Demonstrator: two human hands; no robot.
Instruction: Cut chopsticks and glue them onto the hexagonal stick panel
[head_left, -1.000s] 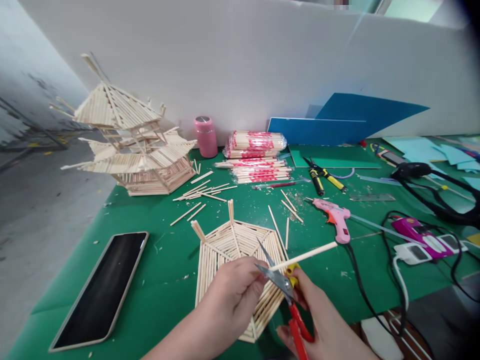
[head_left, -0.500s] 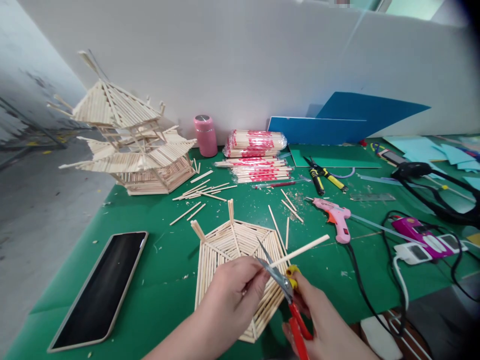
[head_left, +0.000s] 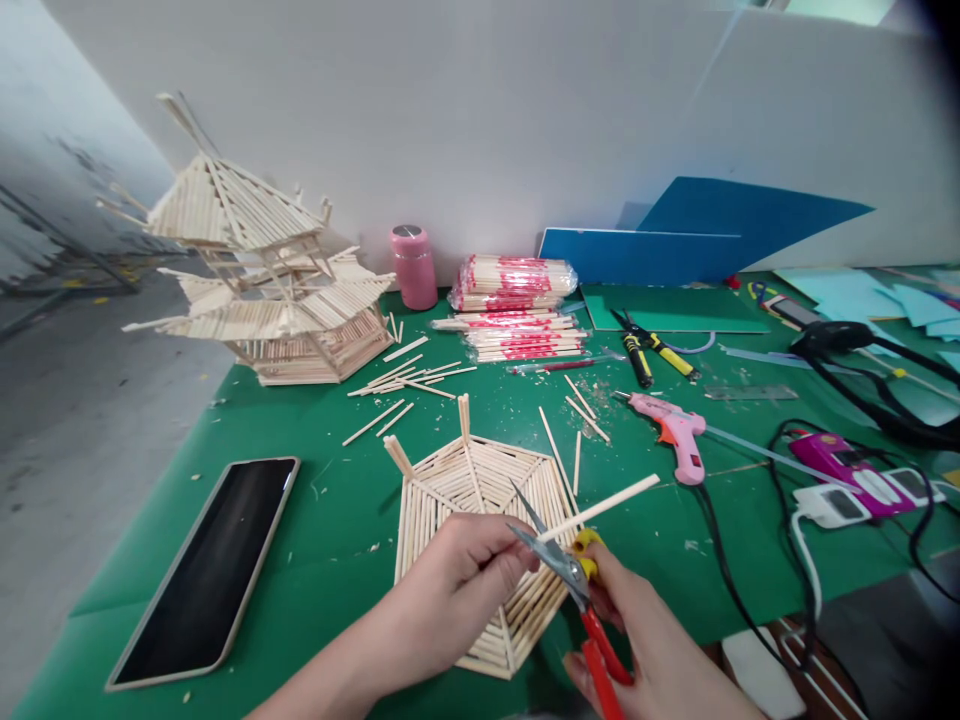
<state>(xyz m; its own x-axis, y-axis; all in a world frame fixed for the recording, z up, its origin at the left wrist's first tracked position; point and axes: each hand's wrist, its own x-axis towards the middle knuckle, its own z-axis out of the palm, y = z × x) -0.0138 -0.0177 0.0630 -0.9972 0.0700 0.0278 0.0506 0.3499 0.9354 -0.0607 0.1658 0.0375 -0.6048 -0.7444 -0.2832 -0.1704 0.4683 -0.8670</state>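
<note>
My left hand (head_left: 476, 575) pinches the near end of a pale wooden stick (head_left: 611, 502), which points up to the right. My right hand (head_left: 630, 620) is closed on red-handled scissors (head_left: 600, 645). The scissors' blades are slightly apart, with the stick's near end between them. Beneath both hands lies a many-sided panel of wooden sticks (head_left: 427, 515) in rings, partly covered by my left hand. Two short bundles of sticks stand up from its far left corners.
A stick pagoda model (head_left: 300, 320) stands back left, a phone (head_left: 206, 570) front left. Behind are a pink flask (head_left: 413, 268) and wrapped chopsticks (head_left: 517, 280). Pliers (head_left: 652, 350), a pink glue gun (head_left: 675, 430) and a power strip (head_left: 862, 480) with cables lie right.
The view has shifted slightly. My left hand and wrist have moved a little left and lower, and the scissors' blades have shifted slightly at the stick's near end.
</note>
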